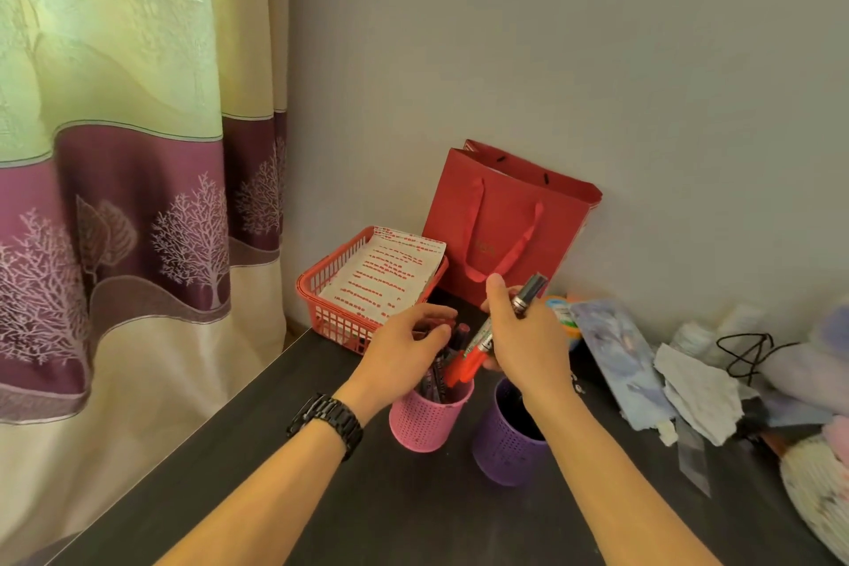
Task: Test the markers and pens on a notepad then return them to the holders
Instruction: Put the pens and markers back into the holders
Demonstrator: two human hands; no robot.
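Markers, two at least, sit in the right hand, fingers and thumb wrapped round the barrels: one red-capped, pointing down toward the pink holder, one dark w/ a silver band sticking up past the thumb. They're bunched and held above the holders, prob. b/c it's quicker to carry several to the paper at once than go one by one. The left hand is down on the pens that stand in the pink holder, fingers curled over their tops and pinching them, which looks like pulling out the next one while the holder stays put under it. The purple holder stands just beside the pink one, to its right, under the right forearm; its inside is dark, so contents can't be told. Both are on the dark counter, near the front, within easy reach. No notepad to be made out, so testing isn't started by my reading. Behind: a red basket w/ a printed sheet leaning in it, and a red gift bag propped against the wall. To the right lie crumpled paper and a black cord; curtain at left.
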